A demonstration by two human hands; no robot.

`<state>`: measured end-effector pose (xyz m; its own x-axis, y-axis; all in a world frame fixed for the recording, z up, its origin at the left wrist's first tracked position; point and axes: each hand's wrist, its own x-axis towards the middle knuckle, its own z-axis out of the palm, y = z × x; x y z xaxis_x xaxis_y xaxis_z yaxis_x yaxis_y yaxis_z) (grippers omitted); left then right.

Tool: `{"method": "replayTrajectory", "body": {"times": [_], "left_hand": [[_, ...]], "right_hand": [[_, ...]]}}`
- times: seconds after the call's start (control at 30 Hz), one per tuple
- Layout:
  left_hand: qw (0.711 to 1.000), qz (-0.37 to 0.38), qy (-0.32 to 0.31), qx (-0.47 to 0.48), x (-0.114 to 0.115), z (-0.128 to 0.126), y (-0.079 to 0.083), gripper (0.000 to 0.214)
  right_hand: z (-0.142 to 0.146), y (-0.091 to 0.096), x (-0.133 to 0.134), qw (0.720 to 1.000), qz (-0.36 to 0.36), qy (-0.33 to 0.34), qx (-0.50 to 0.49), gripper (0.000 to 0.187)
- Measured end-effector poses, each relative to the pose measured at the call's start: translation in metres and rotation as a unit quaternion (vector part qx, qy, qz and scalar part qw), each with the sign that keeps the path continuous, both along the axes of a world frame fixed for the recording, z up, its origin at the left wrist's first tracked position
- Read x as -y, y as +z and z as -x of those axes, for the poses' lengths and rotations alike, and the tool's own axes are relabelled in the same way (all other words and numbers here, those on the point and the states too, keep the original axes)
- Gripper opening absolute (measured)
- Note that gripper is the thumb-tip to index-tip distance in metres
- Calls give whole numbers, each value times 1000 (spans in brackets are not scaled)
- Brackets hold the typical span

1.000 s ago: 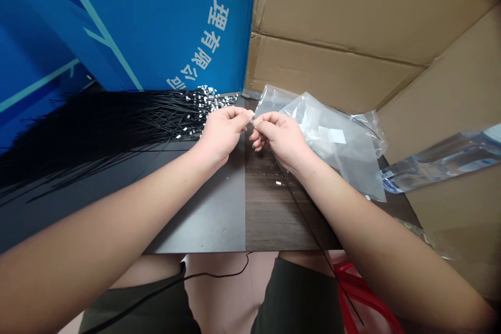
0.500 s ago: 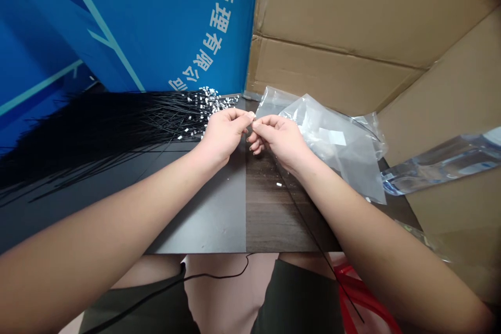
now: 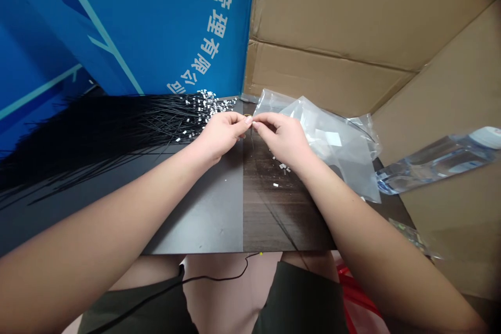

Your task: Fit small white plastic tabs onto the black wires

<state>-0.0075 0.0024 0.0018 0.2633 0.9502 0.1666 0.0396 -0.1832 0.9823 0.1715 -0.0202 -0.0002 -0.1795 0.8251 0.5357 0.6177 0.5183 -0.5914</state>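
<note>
My left hand is closed in a pinch, thumb against forefinger. Its fingertips meet those of my right hand, also pinched shut, over the dark tabletop. From between them a thin black wire, blurred by motion, hangs across the table and past its front edge. A tiny yellowish loop shows just above the fingertips; what it belongs to is unclear. Beside my left hand lies a large bundle of black wires with small white tags at their ends. Small white pieces lie below my right hand.
Clear plastic bags lie behind my right hand. A water bottle lies tilted at the right, near cardboard walls. A blue printed panel stands at the back left. A black cord runs over my lap.
My right fingers, partly spread below before, are now drawn in closer to the pinch. The hanging black wire has swung left, and the yellowish loop has come into view.
</note>
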Motion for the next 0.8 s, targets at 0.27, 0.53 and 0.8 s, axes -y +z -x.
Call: {"method": "replayTrajectory", "body": {"times": [0.27,0.53,0.8], "left_hand": [[998,49,11,39,-1,-4,-2,21],[1000,6,6,16,-1,-2,-1,16],[999,-38,10,-26,2,-1,1,15]], "right_hand": [[-1,-1,-1,999,-22,-25,-33,17],[-2,-2,-1,998,-24,-25,-43,17],[-1,-3,-1,999,-21,-29,-36,17]]}}
